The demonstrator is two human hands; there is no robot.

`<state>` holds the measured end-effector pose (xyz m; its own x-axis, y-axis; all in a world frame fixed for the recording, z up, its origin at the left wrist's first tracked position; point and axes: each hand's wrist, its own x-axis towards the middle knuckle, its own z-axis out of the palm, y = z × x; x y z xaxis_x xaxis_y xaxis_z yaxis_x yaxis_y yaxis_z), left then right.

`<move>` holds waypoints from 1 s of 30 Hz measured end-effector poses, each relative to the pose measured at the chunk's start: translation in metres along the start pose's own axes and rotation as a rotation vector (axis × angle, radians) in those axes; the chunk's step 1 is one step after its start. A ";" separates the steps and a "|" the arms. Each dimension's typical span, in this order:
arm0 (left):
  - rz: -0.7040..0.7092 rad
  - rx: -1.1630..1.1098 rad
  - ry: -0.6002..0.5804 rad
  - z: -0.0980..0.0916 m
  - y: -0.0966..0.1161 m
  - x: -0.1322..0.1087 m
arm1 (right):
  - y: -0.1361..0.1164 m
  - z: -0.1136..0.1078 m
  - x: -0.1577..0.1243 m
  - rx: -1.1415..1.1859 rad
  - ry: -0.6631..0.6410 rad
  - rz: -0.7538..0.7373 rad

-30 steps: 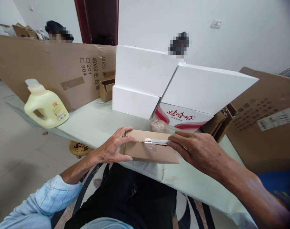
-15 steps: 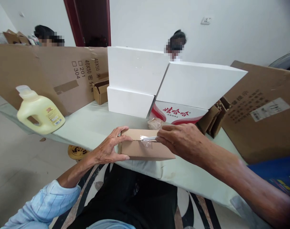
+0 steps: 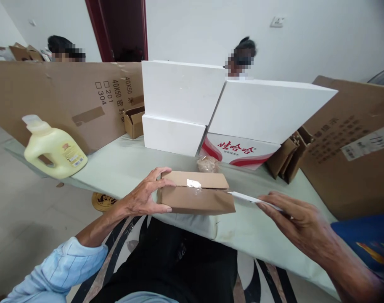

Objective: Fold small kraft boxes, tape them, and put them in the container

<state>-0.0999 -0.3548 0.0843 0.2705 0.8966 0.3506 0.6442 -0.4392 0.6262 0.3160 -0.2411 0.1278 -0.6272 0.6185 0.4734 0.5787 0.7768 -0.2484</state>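
A small brown cardboard box [image 3: 194, 201] lies at the near edge of the table. A short piece of clear tape [image 3: 193, 183] crosses the seam between its top flaps, and the seam gapes slightly toward the right end. My left hand [image 3: 150, 191] is closed on the box's left end, thumb at the near side and fingers over the top. My right hand [image 3: 292, 216] holds a slim white knife [image 3: 247, 198], its tip at the right end of the seam. The knife's handle is mostly hidden in my fingers.
Crumpled clear plastic [image 3: 208, 164] lies just beyond the box. White cartons [image 3: 182, 94] are stacked behind. A yellow jug [image 3: 57, 151] stands at the left, folded cardboard [image 3: 288, 155] at the right. Large cardboard sheets [image 3: 94, 105] flank the table. Two people sit beyond.
My right hand has drawn the knife from the taped middle of the seam to the right, off the box's top. My left hand stays on the box.
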 end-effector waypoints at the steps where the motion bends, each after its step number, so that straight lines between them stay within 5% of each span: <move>1: -0.010 0.001 -0.004 -0.001 0.000 0.000 | 0.012 0.009 -0.015 0.044 0.015 0.038; 6: -0.041 0.017 -0.029 -0.009 0.001 0.001 | 0.080 0.085 -0.095 0.013 0.092 0.356; 10: -0.055 0.071 -0.061 -0.015 0.007 0.006 | 0.102 0.123 -0.119 -0.090 0.140 0.344; 15: -0.011 0.119 -0.079 -0.020 0.020 0.022 | 0.030 0.103 -0.055 0.041 0.351 0.124; 20: -0.006 0.161 -0.084 -0.018 0.034 0.040 | -0.049 0.088 0.015 0.059 0.330 -0.191; 25: 0.024 0.195 -0.017 -0.014 0.032 0.059 | -0.059 0.102 0.030 -0.003 0.285 -0.228; 30: 0.136 0.305 -0.099 -0.007 0.030 0.079 | -0.058 0.103 0.025 -0.040 0.286 -0.226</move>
<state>-0.0641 -0.2976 0.1356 0.4271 0.8385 0.3385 0.7773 -0.5317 0.3363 0.2132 -0.2586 0.0670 -0.5735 0.3691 0.7313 0.4657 0.8814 -0.0796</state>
